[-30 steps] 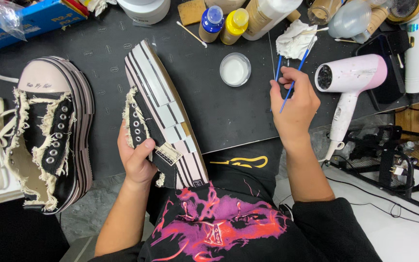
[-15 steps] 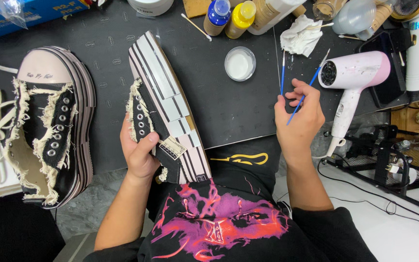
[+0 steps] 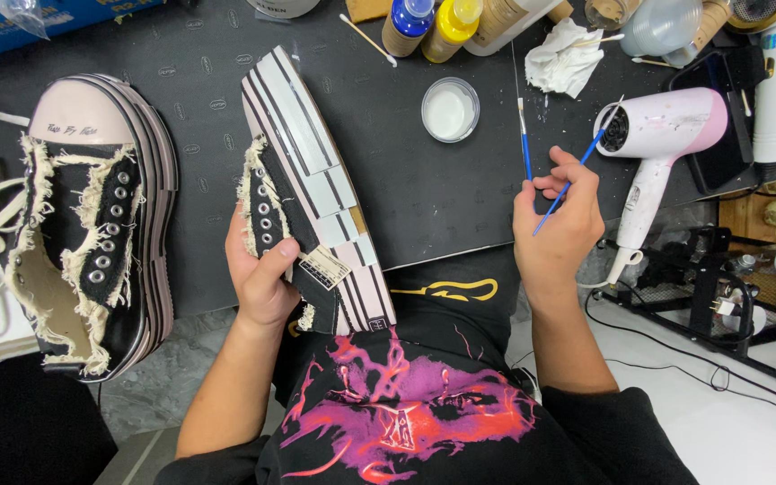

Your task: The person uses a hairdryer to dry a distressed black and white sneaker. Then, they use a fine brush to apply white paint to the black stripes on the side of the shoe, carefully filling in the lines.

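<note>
The left hand has its grip closed around a black shoe with frayed cream edges, turned on its side so the thick striped sole faces up; the heel hangs over the bench's near edge, above the lap. The right hand pinches two thin blue brushes (one upright, one slanting), also at the near edge. The matching shoe lies towards the bench's left edge. A small dish of white liquid sits beyond the brushes, and a pink hair dryer rests near the right edge.
</note>
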